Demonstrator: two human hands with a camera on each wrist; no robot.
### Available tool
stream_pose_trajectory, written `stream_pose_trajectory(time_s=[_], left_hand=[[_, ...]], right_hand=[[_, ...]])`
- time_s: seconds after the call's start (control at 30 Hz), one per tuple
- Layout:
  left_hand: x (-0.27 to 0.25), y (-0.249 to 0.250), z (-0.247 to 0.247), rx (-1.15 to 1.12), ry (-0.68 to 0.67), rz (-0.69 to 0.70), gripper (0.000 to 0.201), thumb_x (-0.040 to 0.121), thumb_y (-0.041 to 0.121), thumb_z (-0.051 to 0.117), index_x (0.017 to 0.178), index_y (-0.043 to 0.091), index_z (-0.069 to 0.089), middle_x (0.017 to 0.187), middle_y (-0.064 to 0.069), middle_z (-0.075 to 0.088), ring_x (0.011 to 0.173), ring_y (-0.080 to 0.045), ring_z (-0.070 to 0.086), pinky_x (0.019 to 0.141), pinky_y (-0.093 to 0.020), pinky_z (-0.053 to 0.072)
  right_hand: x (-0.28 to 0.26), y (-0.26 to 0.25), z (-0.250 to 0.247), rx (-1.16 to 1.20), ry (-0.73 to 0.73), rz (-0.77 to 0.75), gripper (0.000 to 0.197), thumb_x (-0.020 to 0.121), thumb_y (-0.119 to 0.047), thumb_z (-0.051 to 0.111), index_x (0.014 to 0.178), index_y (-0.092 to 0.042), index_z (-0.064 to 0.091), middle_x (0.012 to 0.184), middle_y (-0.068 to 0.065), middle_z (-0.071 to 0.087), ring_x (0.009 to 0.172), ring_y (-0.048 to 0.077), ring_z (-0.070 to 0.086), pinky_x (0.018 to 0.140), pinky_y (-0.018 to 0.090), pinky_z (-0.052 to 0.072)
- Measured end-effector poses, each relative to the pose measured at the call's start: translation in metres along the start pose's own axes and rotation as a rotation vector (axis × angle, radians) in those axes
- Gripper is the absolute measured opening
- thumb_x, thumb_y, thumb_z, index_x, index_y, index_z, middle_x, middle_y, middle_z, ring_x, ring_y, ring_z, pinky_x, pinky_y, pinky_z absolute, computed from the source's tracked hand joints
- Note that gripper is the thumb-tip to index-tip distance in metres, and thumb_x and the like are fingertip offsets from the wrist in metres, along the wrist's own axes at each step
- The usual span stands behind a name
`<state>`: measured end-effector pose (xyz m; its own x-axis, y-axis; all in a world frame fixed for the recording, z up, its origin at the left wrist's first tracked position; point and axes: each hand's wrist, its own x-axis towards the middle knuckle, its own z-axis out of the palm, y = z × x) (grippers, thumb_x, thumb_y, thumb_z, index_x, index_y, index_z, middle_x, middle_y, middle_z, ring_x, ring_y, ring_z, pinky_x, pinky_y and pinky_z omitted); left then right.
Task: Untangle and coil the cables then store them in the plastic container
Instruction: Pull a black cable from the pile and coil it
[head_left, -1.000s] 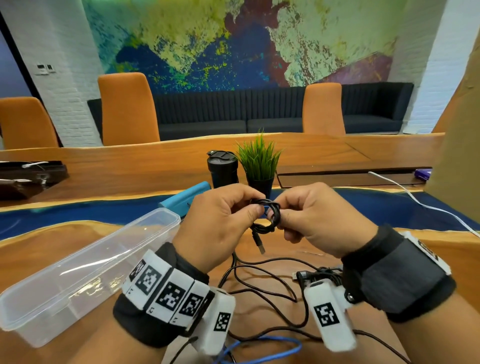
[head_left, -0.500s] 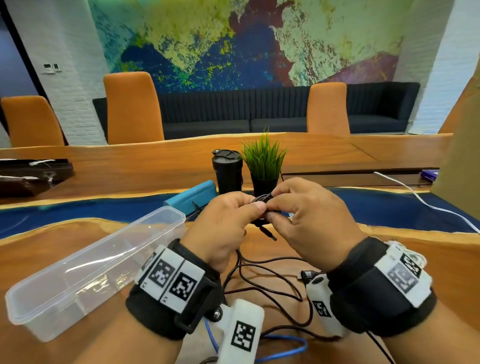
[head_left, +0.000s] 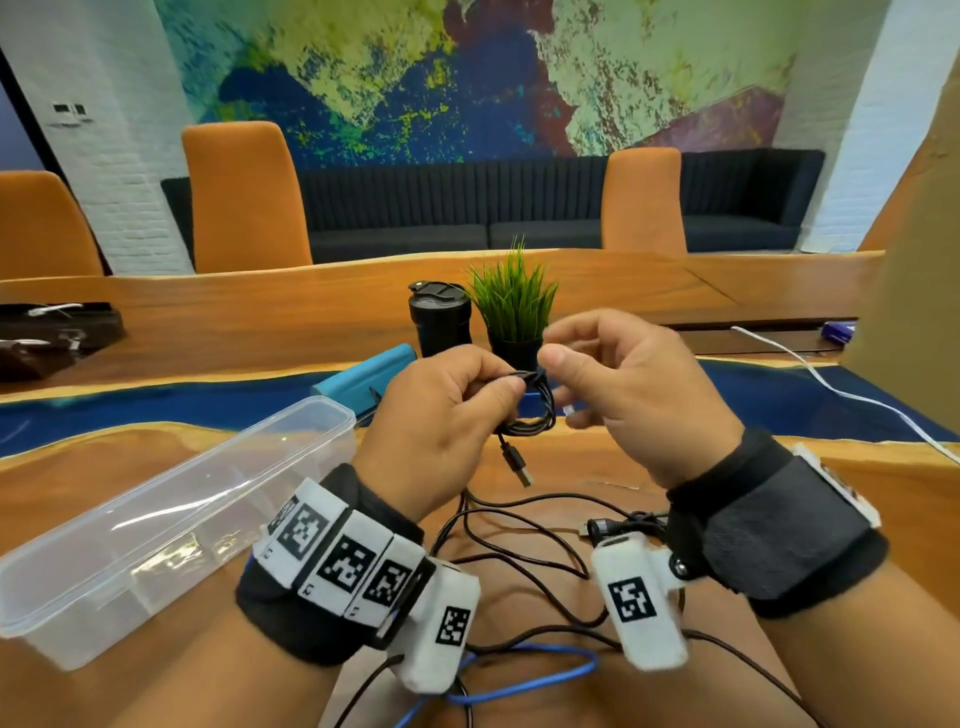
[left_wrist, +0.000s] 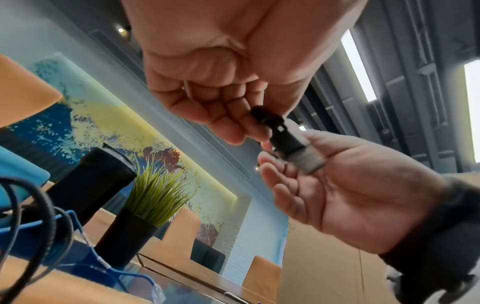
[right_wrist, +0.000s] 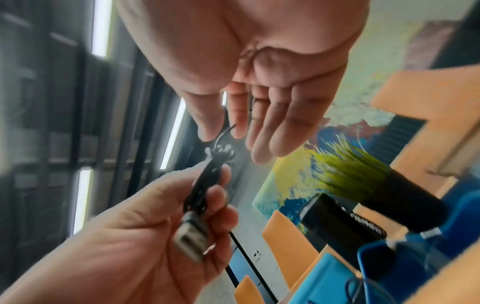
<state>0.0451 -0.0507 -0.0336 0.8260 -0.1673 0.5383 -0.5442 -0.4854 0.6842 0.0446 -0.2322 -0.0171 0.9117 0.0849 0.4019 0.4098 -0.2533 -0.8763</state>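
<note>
My left hand (head_left: 511, 384) pinches a small coil of black cable (head_left: 535, 415) in the air above the table; the coil's USB plug (head_left: 522, 470) dangles below. In the left wrist view the fingers (left_wrist: 233, 127) curl round the plug's neck (left_wrist: 283, 135). My right hand (head_left: 548, 353) is just right of the coil. Its thumb and forefinger (right_wrist: 239, 123) close on a thin strand (right_wrist: 227, 131) at the coil's top, and its other fingers are straight. The clear plastic container (head_left: 322, 410) lies to the left with nothing in it. Tangled black cables (head_left: 519, 545) and a blue cable (head_left: 545, 670) lie under my wrists.
A black tumbler (head_left: 440, 317), a potted grass plant (head_left: 514, 306) and a blue case (head_left: 363, 379) stand just behind my hands. A white cable (head_left: 841, 395) runs across the table's right side. Dark bags (head_left: 52, 332) sit far left, and orange chairs stand beyond the table.
My right hand has let go its full grip of the coil and drawn slightly right, keeping only thumb and forefinger on a strand. The left hand still holds the coil.
</note>
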Motion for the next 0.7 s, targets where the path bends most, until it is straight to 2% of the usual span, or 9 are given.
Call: stream_pose_trajectory(time_s=[0.07, 0.13, 0.23, 0.3, 0.37, 0.47, 0.53, 0.57, 0.7], left_hand=[[0.0, 0.003, -0.002, 0.004, -0.008, 0.011, 0.009, 0.095, 0.024, 0.063, 0.09, 0.021, 0.07, 0.074, 0.005, 0.068, 0.07, -0.004, 0.062, 0.065, -0.024, 0.05], [0.0, 0.006, -0.001, -0.014, -0.031, 0.018, 0.01, 0.096, 0.026, 0.062, 0.091, 0.021, 0.069, 0.075, 0.005, 0.068, 0.071, -0.007, 0.063, 0.067, -0.03, 0.053], [-0.002, 0.009, 0.002, -0.074, -0.039, 0.017, 0.013, 0.092, 0.031, 0.06, 0.092, 0.022, 0.07, 0.078, 0.002, 0.071, 0.075, -0.014, 0.067, 0.072, -0.042, 0.057], [-0.003, 0.011, 0.002, -0.096, -0.068, 0.024, 0.012, 0.092, 0.027, 0.063, 0.096, 0.02, 0.071, 0.084, 0.0, 0.073, 0.08, -0.015, 0.069, 0.077, -0.045, 0.058], [-0.002, 0.014, 0.0, -0.092, -0.118, 0.021, 0.013, 0.094, 0.021, 0.065, 0.104, 0.018, 0.073, 0.092, 0.002, 0.074, 0.088, -0.012, 0.07, 0.083, -0.041, 0.058], [0.001, 0.017, -0.012, -0.027, -0.147, 0.006, 0.028, 0.093, 0.026, 0.066, 0.121, 0.022, 0.067, 0.103, 0.01, 0.071, 0.097, -0.003, 0.066, 0.089, -0.03, 0.056], [0.005, 0.016, -0.025, -0.079, -0.075, -0.011, 0.033, 0.092, 0.029, 0.067, 0.124, 0.021, 0.064, 0.106, 0.006, 0.072, 0.098, -0.007, 0.067, 0.086, -0.025, 0.054], [0.006, 0.017, -0.03, -0.129, -0.012, -0.021, 0.029, 0.091, 0.027, 0.068, 0.119, 0.02, 0.066, 0.105, 0.002, 0.073, 0.095, -0.009, 0.068, 0.08, -0.022, 0.053], [0.013, 0.019, -0.05, -0.286, 0.269, -0.057, 0.009, 0.085, 0.023, 0.062, 0.087, 0.026, 0.07, 0.081, 0.003, 0.075, 0.072, -0.007, 0.067, 0.058, -0.018, 0.046]], right_hand=[[-0.002, -0.005, -0.005, -0.122, -0.054, -0.119, 0.023, 0.085, -0.025, 0.07, 0.108, -0.023, 0.069, 0.085, 0.0, 0.068, 0.076, 0.019, 0.067, 0.061, 0.038, 0.06], [-0.003, -0.01, -0.006, -0.199, -0.063, -0.168, 0.028, 0.084, -0.022, 0.072, 0.112, -0.023, 0.069, 0.084, 0.002, 0.069, 0.076, 0.022, 0.067, 0.063, 0.043, 0.059], [-0.003, -0.011, -0.007, -0.151, -0.068, -0.141, 0.022, 0.084, -0.013, 0.073, 0.106, -0.013, 0.069, 0.079, 0.016, 0.067, 0.066, 0.029, 0.068, 0.059, 0.044, 0.06], [-0.002, -0.012, -0.011, -0.071, -0.092, -0.08, 0.018, 0.082, -0.008, 0.073, 0.099, -0.008, 0.069, 0.081, 0.024, 0.067, 0.06, 0.026, 0.066, 0.056, 0.037, 0.059], [-0.002, -0.014, -0.018, -0.009, -0.106, -0.012, 0.016, 0.081, -0.006, 0.073, 0.097, -0.007, 0.069, 0.082, 0.023, 0.069, 0.058, 0.019, 0.064, 0.052, 0.029, 0.056], [0.003, -0.009, -0.036, -0.091, -0.038, 0.068, 0.014, 0.082, -0.006, 0.072, 0.095, -0.006, 0.069, 0.082, 0.015, 0.071, 0.06, 0.015, 0.065, 0.054, 0.029, 0.057], [0.011, 0.004, -0.052, -0.223, 0.026, 0.137, 0.013, 0.083, -0.007, 0.072, 0.096, -0.005, 0.068, 0.084, 0.014, 0.071, 0.065, 0.018, 0.065, 0.058, 0.032, 0.059], [0.016, 0.014, -0.06, -0.306, 0.048, 0.182, 0.013, 0.084, -0.007, 0.072, 0.096, -0.004, 0.068, 0.085, 0.015, 0.07, 0.067, 0.02, 0.066, 0.06, 0.033, 0.059], [0.027, 0.057, -0.077, -0.621, -0.033, 0.397, 0.001, 0.086, -0.005, 0.068, 0.086, -0.004, 0.068, 0.086, 0.02, 0.069, 0.066, 0.024, 0.064, 0.064, 0.038, 0.059]])
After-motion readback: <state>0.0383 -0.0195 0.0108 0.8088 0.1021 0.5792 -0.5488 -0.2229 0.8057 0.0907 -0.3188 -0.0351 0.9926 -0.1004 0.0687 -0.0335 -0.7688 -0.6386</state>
